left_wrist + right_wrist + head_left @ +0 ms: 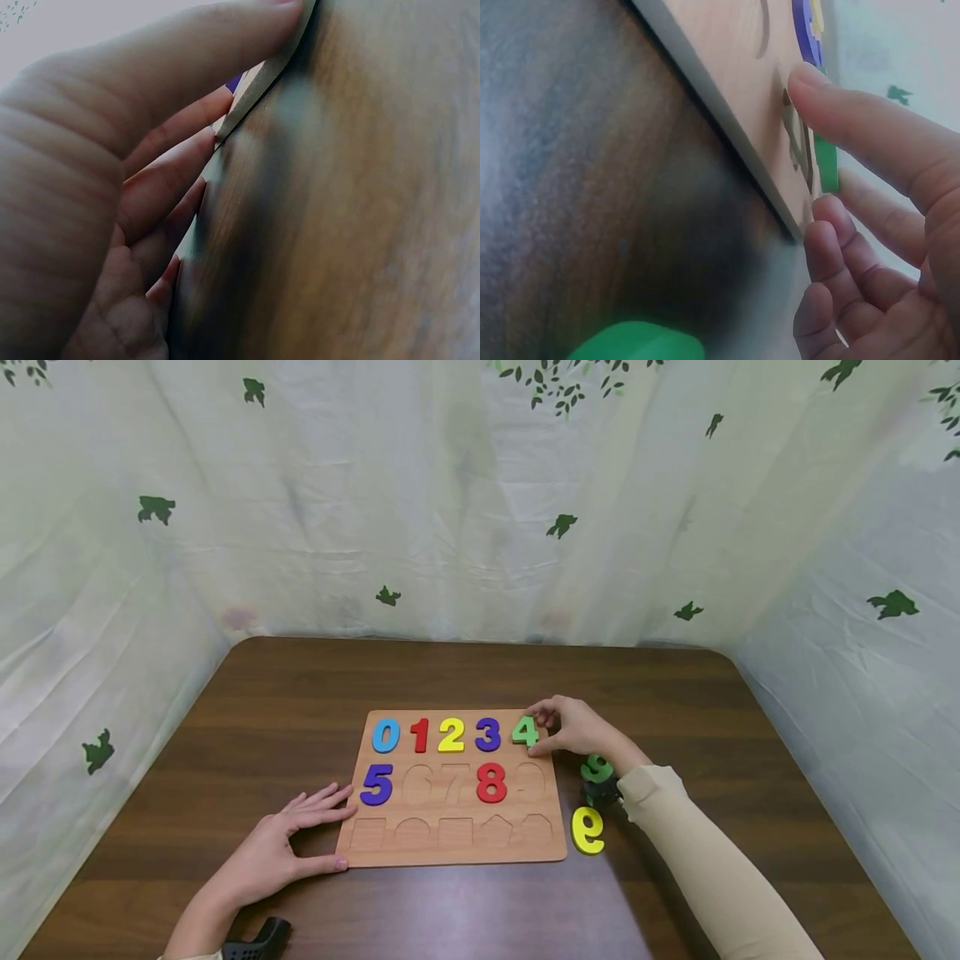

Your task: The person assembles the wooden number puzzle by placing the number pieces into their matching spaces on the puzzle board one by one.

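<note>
A wooden number puzzle board (457,855) lies on the table. My right hand (576,728) is at its far right corner, with thumb and fingertips pinching the green number 4 (524,732). In the right wrist view, that green piece (826,163) shows between thumb and index finger, standing proud over its recess. Fingers spread and fairly straight, my left hand (272,847) touches the board's left edge. Blue 0 (386,736), red 1 (420,736), yellow 2 (452,735) and purple 3 (488,735) fill the top row. Purple 5 (377,785) and red 8 (492,783) lie below.
Right of the board are a loose yellow number piece (587,831), shaped like a 6 or 9, and a green number piece (597,767), partly hidden by the right wrist. Bare outlined recesses show in the lower rows. A pale leaf-print curtain (465,568) surrounds the wooden table (315,685).
</note>
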{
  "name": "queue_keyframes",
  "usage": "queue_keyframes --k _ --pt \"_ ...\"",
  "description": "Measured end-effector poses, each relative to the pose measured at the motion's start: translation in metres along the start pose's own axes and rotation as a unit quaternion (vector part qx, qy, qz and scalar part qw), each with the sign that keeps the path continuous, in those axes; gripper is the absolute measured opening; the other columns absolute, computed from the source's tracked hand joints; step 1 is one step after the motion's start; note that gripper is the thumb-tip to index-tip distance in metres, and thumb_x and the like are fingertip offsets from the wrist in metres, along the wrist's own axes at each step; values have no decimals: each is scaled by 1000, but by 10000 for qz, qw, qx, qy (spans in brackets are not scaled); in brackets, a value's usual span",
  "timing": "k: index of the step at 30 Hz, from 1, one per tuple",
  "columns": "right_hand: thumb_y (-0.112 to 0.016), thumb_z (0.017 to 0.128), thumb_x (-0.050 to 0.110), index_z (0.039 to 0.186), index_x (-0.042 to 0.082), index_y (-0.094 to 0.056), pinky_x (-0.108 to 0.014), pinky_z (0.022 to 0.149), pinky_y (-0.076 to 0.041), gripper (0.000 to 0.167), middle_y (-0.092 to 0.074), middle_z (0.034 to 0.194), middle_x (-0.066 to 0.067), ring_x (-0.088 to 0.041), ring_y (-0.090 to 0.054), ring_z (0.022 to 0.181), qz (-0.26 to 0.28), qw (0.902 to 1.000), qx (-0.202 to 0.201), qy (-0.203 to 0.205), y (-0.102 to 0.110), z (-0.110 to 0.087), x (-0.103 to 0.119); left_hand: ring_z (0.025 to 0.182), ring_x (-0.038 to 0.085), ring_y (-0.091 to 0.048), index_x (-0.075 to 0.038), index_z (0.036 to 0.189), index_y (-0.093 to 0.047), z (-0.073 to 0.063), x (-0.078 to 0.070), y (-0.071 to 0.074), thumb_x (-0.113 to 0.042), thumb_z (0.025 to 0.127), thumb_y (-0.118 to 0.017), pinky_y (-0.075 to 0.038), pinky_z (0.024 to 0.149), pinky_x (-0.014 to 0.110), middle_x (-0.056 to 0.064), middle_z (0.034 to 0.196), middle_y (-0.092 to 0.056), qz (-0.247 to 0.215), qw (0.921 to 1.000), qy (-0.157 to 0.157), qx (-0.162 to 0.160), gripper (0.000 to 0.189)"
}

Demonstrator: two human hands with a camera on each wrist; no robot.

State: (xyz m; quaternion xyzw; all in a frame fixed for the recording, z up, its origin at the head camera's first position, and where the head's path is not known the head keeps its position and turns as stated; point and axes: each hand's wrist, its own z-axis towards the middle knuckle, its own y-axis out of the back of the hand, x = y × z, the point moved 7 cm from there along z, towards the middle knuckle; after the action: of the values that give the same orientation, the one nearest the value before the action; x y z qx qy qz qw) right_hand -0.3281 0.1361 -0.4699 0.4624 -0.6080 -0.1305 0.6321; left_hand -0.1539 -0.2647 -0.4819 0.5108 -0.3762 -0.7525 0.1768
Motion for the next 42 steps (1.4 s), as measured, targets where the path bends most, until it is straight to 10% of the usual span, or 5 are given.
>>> queue_keyframes --k 42 --pt "-94 86 29 140 8 -67 -32 85 -51 64 -61 109 -6 -21 -54 99 21 10000 83 -7 -4 -1 -4 149 -25 -26 -27 141 -73 0 2 -2 -48 82 -92 -9 119 -5 10 159 -60 -20 10000 91 35 66"
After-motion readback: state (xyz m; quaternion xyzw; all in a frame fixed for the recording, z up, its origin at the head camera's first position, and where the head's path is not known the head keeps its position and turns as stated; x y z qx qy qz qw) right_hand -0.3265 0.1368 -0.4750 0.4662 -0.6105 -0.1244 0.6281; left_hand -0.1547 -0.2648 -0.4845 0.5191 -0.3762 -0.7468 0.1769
